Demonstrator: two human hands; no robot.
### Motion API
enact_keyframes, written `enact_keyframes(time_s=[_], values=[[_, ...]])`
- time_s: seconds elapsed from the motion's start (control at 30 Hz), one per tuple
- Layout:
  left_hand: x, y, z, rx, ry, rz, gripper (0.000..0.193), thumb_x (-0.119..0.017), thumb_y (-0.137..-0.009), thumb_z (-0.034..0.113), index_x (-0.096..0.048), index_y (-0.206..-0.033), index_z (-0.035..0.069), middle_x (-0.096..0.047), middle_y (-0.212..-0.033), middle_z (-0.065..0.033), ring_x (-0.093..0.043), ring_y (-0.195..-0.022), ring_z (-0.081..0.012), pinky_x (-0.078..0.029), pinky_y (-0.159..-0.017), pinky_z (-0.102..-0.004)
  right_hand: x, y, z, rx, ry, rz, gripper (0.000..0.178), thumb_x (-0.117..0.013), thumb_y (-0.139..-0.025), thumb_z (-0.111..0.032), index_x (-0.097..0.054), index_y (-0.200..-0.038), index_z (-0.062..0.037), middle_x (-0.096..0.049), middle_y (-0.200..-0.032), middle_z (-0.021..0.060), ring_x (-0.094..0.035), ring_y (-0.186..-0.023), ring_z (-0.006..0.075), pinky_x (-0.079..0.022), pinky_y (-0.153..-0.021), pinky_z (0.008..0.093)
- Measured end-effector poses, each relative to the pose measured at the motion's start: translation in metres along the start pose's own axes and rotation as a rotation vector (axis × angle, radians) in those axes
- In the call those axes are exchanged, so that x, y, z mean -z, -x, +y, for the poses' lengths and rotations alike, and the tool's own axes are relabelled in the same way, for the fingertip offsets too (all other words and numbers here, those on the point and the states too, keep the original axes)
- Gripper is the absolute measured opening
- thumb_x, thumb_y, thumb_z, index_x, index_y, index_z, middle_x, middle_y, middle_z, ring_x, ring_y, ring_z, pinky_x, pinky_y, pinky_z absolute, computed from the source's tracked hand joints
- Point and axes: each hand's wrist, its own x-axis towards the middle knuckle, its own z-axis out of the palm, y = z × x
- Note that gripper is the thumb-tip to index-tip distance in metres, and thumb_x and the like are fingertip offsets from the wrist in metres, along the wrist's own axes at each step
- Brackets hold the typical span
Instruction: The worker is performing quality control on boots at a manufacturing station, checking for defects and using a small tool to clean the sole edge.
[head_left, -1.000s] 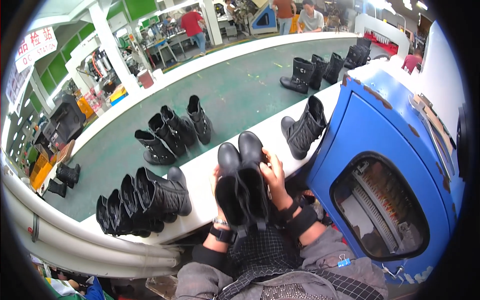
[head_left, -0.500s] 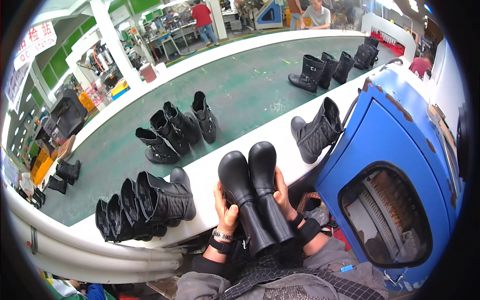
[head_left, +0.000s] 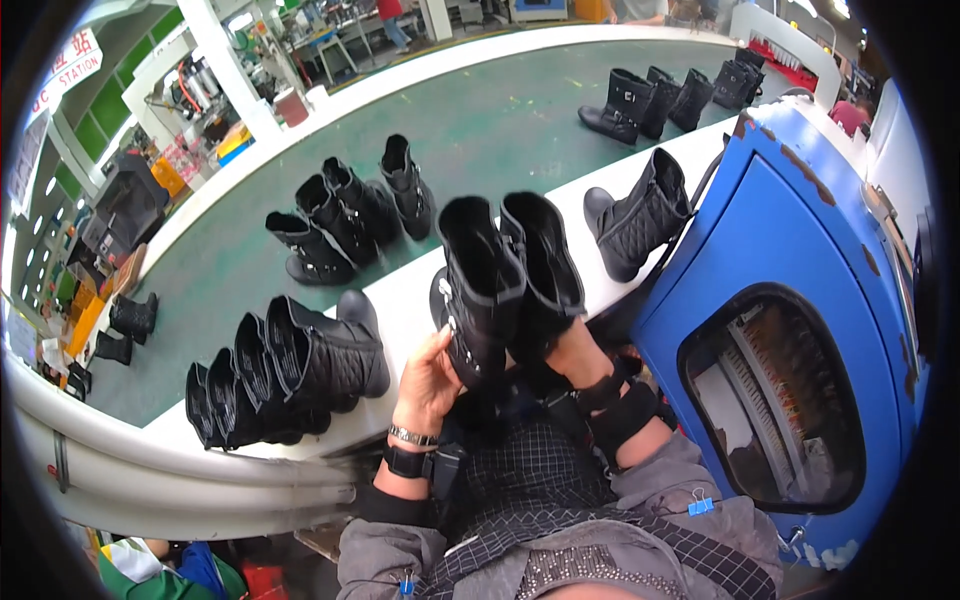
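A pair of black boots is held up in front of me, their open shafts facing up and away. My left hand is closed on the left boot, low on its buckled outer side, with the thumb showing. My right hand grips the right boot from below; most of its fingers are hidden behind the boot. The two boots are side by side and touching. On the white ledge left of them stand several black quilted boots, and to their right one more quilted boot.
A green conveyor belt runs beyond the white ledge. It carries a group of buckled boots and more boots farther right. A blue machine cabinet with a dark window stands close at my right.
The pair has been turned over: its toes pointed away from me before, and now the shaft openings do. Both hands still hold it. The view has tilted down somewhat.
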Motion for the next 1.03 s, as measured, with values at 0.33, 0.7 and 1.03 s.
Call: enact_keyframes(time_s=[0.33, 0.7, 1.03], values=[[-0.011, -0.012, -0.001, -0.016, 0.365, 0.063, 0.037, -0.062, -0.088, 0.02, -0.052, -0.119, 0.003, -0.061, -0.116, -0.0149, -0.059, -0.109, -0.0308, -0.05, -0.096, -0.0483, 0.007, -0.013, 0.002, -0.251, -0.383, -0.059, 0.038, -0.064, -0.085, -0.033, -0.059, -0.112, -0.0067, -0.068, -0.1, 0.0059, -0.067, -0.09, 0.0203, -0.057, -0.075, 0.0382], [-0.022, -0.017, 0.025, -0.297, 0.295, 0.103, 0.044, -0.067, -0.078, 0.012, -0.053, -0.119, 0.0, -0.06, -0.118, -0.0154, -0.059, -0.109, -0.0317, -0.05, -0.095, -0.0509, -0.016, -0.024, -0.035, -0.04, -0.224, -0.136, 0.045, -0.065, -0.082, -0.029, -0.056, -0.115, 0.0, -0.064, -0.108, 0.0131, -0.066, -0.095, 0.0258, -0.059, -0.078, 0.0424], [-0.031, -0.046, 0.019, -0.449, 0.203, 0.257, 0.04, -0.067, -0.084, 0.018, -0.053, -0.116, 0.0, -0.061, -0.114, -0.0163, -0.062, -0.104, -0.0308, -0.055, -0.087, -0.0492, -0.032, -0.041, -0.025, 0.185, -0.098, 0.029, 0.043, -0.064, -0.084, -0.034, -0.058, -0.114, -0.0045, -0.066, -0.102, 0.0097, -0.067, -0.09, 0.0198, -0.06, -0.075, 0.0366]])
